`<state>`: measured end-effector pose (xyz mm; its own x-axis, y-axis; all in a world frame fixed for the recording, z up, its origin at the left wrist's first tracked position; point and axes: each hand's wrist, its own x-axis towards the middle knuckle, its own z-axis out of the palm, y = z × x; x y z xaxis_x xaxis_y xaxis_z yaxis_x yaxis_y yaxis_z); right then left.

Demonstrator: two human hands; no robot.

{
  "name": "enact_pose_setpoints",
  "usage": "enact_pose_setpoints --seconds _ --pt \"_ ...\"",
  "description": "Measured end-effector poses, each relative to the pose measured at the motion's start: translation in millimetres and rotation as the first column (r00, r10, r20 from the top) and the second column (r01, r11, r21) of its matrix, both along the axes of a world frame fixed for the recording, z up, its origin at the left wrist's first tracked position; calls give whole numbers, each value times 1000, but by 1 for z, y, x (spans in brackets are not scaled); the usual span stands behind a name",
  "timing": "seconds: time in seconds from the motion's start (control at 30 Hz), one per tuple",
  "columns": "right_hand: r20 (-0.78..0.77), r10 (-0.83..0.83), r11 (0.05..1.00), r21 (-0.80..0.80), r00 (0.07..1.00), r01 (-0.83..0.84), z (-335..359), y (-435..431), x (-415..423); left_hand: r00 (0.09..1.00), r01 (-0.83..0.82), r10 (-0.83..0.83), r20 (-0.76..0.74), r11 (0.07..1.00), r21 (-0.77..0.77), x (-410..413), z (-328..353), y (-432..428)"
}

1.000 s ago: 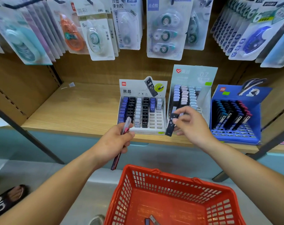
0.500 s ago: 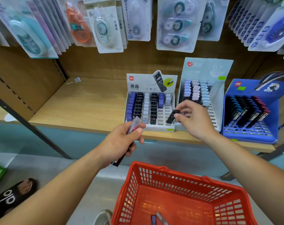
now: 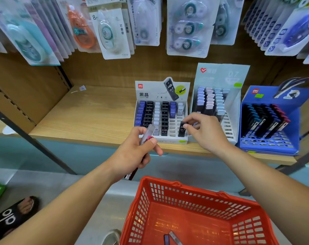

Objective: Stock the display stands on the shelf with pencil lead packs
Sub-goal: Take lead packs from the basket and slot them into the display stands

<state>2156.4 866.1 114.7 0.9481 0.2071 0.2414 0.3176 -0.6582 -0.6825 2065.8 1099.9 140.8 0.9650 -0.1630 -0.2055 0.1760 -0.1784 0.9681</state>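
Three display stands (image 3: 161, 91), right hand (image 3: 203, 133) pinching one black lead pack (image 3: 182, 129), left hand (image 3: 134, 152) gripping packs (image 3: 149, 132)

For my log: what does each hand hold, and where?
Right hand pinches a black lead pack by its top; left hand grips slim packs around their middle.

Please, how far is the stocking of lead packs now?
Done: in the white stand the left columns look nearly full. In hand: the right hand pinches a black pack at its front-right slots; the left hand holds more packs. Left: empty slots there, in the pale stand and the blue stand, plus two packs in the red basket.
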Motion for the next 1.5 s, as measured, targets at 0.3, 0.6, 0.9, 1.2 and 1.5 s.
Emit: enact_pose_setpoints --seconds 0.3,0.6,0.9,1.2,1.5 --pt "9 -7 995 -103 1000 8 -3 3 -2 997 -75 76 14 997 -21 -1 -3 -1" --pt "-278 299 934 282 913 -220 44 39 -39 998 3 -1 64 1000 -30 -1 5 -9" --pt "-344 236 887 458 909 -57 60 13 -39 984 -172 173 51 985 -24 2 13 -19" --pt "-377 248 864 502 892 -28 72 -13 -52 985 -133 141 99 987 -87 -2 16 -53" --pt "-391 255 960 212 884 -183 55 -26 -67 974 -172 169 153 985 4 7 10 -60"
